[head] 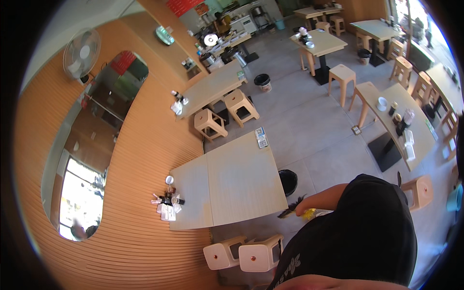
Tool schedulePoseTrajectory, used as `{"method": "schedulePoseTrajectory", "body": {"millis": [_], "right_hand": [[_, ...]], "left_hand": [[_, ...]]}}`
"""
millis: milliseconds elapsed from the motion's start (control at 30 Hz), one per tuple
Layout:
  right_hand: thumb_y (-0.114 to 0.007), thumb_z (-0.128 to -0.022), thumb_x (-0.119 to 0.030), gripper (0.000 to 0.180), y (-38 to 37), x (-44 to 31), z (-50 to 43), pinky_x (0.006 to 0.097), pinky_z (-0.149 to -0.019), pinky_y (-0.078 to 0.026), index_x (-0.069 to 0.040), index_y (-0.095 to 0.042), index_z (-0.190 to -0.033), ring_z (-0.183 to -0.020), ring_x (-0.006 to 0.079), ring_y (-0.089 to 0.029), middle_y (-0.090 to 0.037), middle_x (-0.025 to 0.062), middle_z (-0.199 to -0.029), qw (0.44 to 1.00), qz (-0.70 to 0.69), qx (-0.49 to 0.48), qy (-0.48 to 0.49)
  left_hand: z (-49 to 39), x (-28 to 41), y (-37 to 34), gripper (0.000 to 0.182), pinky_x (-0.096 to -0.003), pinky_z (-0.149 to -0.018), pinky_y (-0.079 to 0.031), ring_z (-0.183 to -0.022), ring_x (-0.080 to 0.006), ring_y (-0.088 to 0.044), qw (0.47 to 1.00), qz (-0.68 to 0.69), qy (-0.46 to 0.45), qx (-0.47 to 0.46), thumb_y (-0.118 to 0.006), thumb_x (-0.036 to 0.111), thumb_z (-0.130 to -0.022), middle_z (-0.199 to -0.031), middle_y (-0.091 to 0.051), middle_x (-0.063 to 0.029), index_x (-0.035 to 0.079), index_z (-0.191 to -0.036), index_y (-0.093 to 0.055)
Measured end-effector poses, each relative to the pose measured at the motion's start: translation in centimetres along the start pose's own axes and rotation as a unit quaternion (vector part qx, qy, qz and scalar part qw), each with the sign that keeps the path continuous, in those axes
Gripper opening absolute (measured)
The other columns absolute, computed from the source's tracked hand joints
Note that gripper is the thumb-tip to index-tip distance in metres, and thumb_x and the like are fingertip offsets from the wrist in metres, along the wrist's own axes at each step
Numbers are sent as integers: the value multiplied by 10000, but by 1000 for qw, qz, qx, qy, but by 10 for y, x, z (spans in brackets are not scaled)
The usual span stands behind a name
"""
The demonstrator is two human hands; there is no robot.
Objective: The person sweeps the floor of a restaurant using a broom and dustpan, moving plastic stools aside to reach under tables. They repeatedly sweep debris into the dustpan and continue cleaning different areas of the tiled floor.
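Observation:
My right hand [300, 209] reaches out from a black short sleeve, just off the near right corner of a pale wood table [243, 181]. Its fingers are closed around a dark feathery thing [289, 211], perhaps a feather duster; a yellow part [309, 214] shows beside the hand. My left hand is out of view. On the table's wall end stand a small white bowl [169, 179], dark bottles [166, 200] and a white tissue box [168, 212]. Cards with printed codes [261, 137] lie at its far corner.
A black-lined bin [288, 182] stands close beside the table. Plastic stools [253, 258] are at its near side. Another table [214, 87] with stools stands beyond, along the slatted wood wall [145, 203]. More tables and stools [342, 74] are at the right. A person [222, 22] is by the kitchen counter.

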State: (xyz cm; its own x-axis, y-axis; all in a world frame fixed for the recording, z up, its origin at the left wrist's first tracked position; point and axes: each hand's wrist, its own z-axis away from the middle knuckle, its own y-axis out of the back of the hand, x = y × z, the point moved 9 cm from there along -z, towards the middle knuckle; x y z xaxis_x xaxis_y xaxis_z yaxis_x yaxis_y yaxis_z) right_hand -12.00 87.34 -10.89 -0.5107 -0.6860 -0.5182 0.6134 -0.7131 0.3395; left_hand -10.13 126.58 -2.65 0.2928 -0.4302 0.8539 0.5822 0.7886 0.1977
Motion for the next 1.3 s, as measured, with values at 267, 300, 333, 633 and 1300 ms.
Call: {"method": "schedulePoseTrajectory", "body": {"millis": [267, 300, 333, 633, 1300], "right_hand": [[-521, -795, -195, 360, -58, -60, 7, 497, -801, -469, 20, -672, -1041, -914, 343, -631, -669, 208, -1036, 999, 44, 25, 16], [-522, -804, -204, 355, -63, -66, 10, 494, -800, -471, 17, -674, -1037, -913, 349, -632, -670, 210, -1030, 998, 50, 26, 22], [-522, -812, -213, 352, -68, -73, 14, 492, -800, -474, 14, -676, -1032, -912, 355, -633, -671, 212, -1024, 997, 58, 29, 32], [-532, -873, -326, 382, -96, -193, 110, 458, -808, -490, -1, -682, -1007, -922, 398, -634, -675, 230, -986, 961, 121, 86, 232], [-612, -823, -259, 231, -133, 72, 16, 388, -568, -550, -91, -697, -956, -709, 262, -691, -704, 96, -820, 935, 296, -143, 130]], "left_hand": [[-51, 21, -4, 299, -291, -784, -510, -967, -229, -636, 893, 267, -6, -363, -586, 160, -943, -1093, -646, -138, -7, -1181, -521], [-52, 28, -25, 296, -289, -787, -512, -988, -241, -638, 805, 372, 79, -455, -567, 172, -955, -1117, -642, -143, 6, -1194, -514], [-66, 12, -25, 305, -295, -796, -517, -1021, -253, -637, 886, 280, 104, -355, -531, 221, -975, -1154, -633, -155, 27, -1209, -500], [-23, 66, -138, 422, -350, -827, -524, -1003, -267, -640, 834, 298, 259, -385, -465, 416, -975, -1142, -641, -155, 52, -1184, -510], [105, -74, -33, 450, -410, -745, -531, -912, -272, -631, 700, 692, 122, 129, -586, 531, -843, -993, -656, -96, 122, -1027, -628]]}}
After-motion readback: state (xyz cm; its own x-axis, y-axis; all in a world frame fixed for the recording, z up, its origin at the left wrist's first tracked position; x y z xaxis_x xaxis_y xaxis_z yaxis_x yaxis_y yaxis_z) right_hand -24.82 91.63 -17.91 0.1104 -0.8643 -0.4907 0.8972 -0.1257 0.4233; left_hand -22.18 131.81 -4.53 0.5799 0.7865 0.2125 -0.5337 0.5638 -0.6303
